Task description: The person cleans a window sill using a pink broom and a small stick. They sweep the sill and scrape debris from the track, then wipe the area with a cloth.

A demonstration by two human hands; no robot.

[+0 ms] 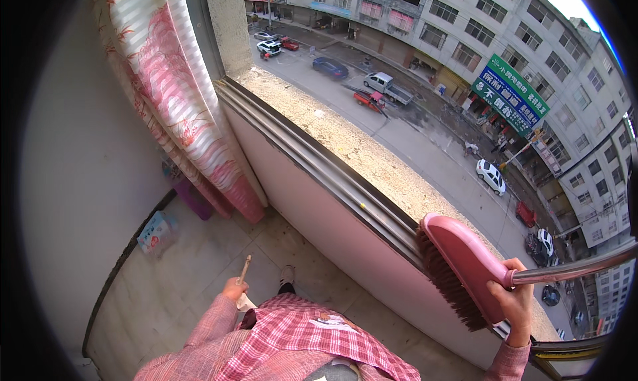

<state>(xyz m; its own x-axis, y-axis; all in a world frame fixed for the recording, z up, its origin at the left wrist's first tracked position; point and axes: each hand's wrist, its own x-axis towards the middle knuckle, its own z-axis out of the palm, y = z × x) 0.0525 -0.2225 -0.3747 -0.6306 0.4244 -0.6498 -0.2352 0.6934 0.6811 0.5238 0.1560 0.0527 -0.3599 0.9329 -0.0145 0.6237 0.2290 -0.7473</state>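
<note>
My right hand (516, 296) grips a pink broom head (463, 261) near the socket where its metal handle (578, 270) joins. Dark bristles (448, 281) point down and left over the window track (319, 166), near its right end. From the socket the handle runs off to the right, beyond the sill. My left hand (233, 288) is closed around a thin wooden stick (245, 269), held low in front of my body. Something pale, perhaps cloth or paper (244, 302), hangs below that hand.
Outside the track lies a rough stone ledge (329, 126), high above a street with cars. A patterned curtain (179, 96) hangs at the left. A light-blue printed package (157, 233) and a purple object (193, 200) are on the tiled floor (199, 266).
</note>
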